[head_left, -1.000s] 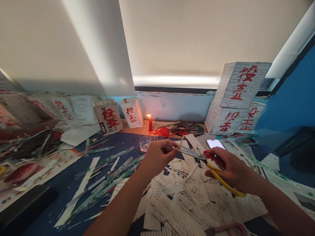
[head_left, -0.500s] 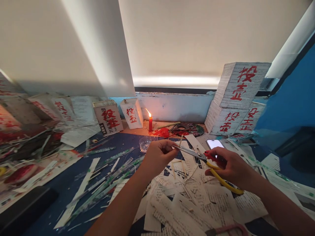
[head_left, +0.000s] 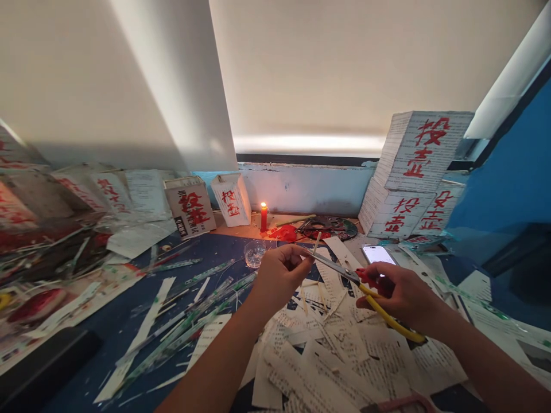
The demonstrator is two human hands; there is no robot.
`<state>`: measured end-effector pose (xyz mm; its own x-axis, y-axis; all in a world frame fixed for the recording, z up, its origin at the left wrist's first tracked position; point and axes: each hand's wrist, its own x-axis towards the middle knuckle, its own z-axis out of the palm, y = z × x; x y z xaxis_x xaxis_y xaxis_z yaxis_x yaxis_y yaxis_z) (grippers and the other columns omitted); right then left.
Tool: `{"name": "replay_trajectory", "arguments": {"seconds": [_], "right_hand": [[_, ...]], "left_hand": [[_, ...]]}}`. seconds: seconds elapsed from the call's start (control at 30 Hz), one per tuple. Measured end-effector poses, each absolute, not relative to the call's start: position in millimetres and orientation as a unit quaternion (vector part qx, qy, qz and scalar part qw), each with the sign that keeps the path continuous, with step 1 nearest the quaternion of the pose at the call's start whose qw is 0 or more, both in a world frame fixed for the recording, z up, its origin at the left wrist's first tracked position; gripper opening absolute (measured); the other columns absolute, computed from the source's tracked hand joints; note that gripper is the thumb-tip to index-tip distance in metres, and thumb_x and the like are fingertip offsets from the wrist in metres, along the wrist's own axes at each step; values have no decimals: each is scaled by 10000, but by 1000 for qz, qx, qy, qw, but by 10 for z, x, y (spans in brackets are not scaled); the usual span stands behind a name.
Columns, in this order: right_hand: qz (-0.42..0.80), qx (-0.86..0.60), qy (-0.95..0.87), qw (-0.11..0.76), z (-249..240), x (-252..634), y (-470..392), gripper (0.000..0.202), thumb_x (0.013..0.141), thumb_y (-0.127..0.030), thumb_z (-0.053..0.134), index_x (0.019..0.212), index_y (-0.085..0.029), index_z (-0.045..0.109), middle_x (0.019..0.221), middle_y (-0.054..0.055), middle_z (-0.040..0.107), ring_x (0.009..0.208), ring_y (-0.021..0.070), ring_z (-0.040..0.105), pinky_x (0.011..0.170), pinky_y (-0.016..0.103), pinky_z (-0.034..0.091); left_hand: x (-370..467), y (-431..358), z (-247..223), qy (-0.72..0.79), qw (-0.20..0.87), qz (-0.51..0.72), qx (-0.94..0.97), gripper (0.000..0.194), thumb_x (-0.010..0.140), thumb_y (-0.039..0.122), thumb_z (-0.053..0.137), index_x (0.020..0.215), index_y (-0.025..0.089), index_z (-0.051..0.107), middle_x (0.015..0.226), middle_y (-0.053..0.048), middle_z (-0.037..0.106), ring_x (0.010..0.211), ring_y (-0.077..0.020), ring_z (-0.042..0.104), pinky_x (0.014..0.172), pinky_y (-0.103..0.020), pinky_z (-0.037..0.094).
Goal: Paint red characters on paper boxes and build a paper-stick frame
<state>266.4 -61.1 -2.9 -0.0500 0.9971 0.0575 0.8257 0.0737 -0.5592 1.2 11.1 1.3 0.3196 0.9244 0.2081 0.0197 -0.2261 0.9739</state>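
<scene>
My right hand [head_left: 398, 292] is closed around the yellow handles of a pair of scissors [head_left: 333, 265], whose blades point left. At the blade tips, my left hand [head_left: 286, 272] pinches a thin pale stick [head_left: 317, 242] that stands up beside its fingertips. The blades reach the left fingers; I cannot tell whether they touch the stick. Under both hands lies a heap of printed paper strips [head_left: 318, 367]. Just behind the left hand is a small clear dish [head_left: 255, 253]. A phone with a lit screen [head_left: 377, 256] lies behind the right hand.
A burning red candle [head_left: 264, 218] stands at the back near red wax [head_left: 284, 232]. Paper-covered boxes with red characters [head_left: 422, 152] are stacked at right, and more boxes [head_left: 189, 206] line the left. Green-tinted plastic strips [head_left: 185, 327] and a black object [head_left: 47, 367] lie left.
The candle flame has shrunk from a long slanted flame to a small glow. Both hands hold nearly the same place, with the scissors' handles slightly shifted.
</scene>
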Motion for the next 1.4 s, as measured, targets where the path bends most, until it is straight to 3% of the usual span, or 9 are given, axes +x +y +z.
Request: {"name": "replay_trajectory", "arguments": {"seconds": [0.13, 0.27, 0.6, 0.73, 1.1, 1.27, 1.4], "right_hand": [[222, -652, -690, 220, -19, 2615, -610, 395, 704, -548, 776, 864, -206, 659, 642, -28, 537, 570, 130, 424, 506, 247, 334], [252, -647, -683, 227, -55, 2583, -609, 416, 701, -572, 772, 862, -206, 657, 655, -26, 541, 584, 134, 435, 515, 247, 344], [318, -625, -687, 191, -142, 2530, -654, 412, 812, -594, 684, 939, -210, 603, 691, -18, 584, 616, 159, 522, 543, 258, 366], [315, -615, -698, 189, -143, 2444, -697, 366, 863, -551, 648, 974, -210, 578, 796, 12, 624, 692, 174, 547, 588, 268, 408], [224, -642, -709, 185, -181, 2248, -717, 272, 925, -414, 519, 758, -207, 576, 665, 11, 626, 578, 155, 491, 529, 271, 335], [265, -623, -697, 236, -213, 2162, -689, 273, 914, -395, 524, 724, -201, 547, 627, -14, 544, 559, 129, 433, 501, 253, 306], [476, -582, -608, 256, -100, 2117, -795, 351, 921, -485, 516, 700, -217, 465, 539, -60, 414, 464, 95, 348, 430, 230, 272]], "left_hand": [[29, 101, 6, 372, 520, 451, 623, 215, 820, 368, 705, 891, 170, 664, 684, -46, 681, 673, -192, 708, 399, -206, 458], [40, 88, 15, 375, 538, 448, 607, 251, 805, 387, 730, 913, 171, 663, 766, -95, 739, 788, -256, 752, 397, -223, 513], [28, 55, -19, 393, 486, 441, 645, 212, 865, 361, 659, 904, 159, 713, 709, -78, 758, 527, -152, 672, 433, -230, 514], [33, 14, 23, 395, 454, 416, 682, 189, 874, 324, 628, 863, 166, 730, 724, -72, 762, 454, -116, 611, 426, -224, 483], [71, -31, 46, 393, 463, 430, 668, 183, 881, 330, 619, 879, 171, 711, 710, -56, 751, 493, -127, 630, 470, -240, 511], [49, 38, 2, 365, 498, 467, 634, 180, 859, 328, 679, 912, 156, 680, 785, -87, 756, 699, -189, 722, 616, -288, 580], [63, 85, -36, 285, 563, 509, 585, 220, 816, 252, 737, 993, 168, 637, 1059, -121, 736, 1009, -228, 703, 827, -328, 585]]}}
